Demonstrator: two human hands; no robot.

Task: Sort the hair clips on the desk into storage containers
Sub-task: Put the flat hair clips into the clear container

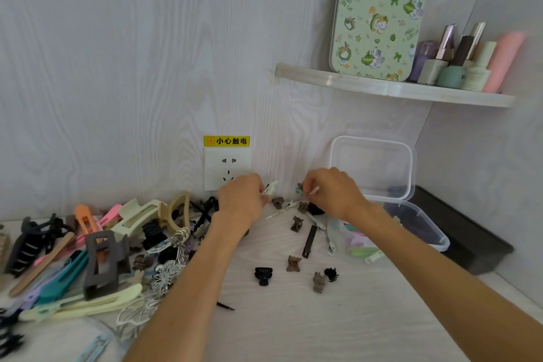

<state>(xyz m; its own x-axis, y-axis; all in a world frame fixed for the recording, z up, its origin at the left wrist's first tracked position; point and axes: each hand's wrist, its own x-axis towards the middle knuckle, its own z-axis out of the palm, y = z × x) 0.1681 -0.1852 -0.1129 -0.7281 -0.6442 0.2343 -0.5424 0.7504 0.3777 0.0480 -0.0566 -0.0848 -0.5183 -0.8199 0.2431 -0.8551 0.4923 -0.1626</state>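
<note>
A heap of hair clips in many colours covers the left of the desk. Small brown and black claw clips lie scattered in the middle. My left hand is near the wall and pinches a pale white clip. My right hand is just to its right and holds a small green clip with a thin pale clip. A clear plastic container stands at the right behind my right wrist, its lid leaning on the wall.
A wall socket with a yellow warning label sits just behind my left hand. A dark tray lies beyond the clear container. A corner shelf above holds a patterned green tin and several cosmetic bottles.
</note>
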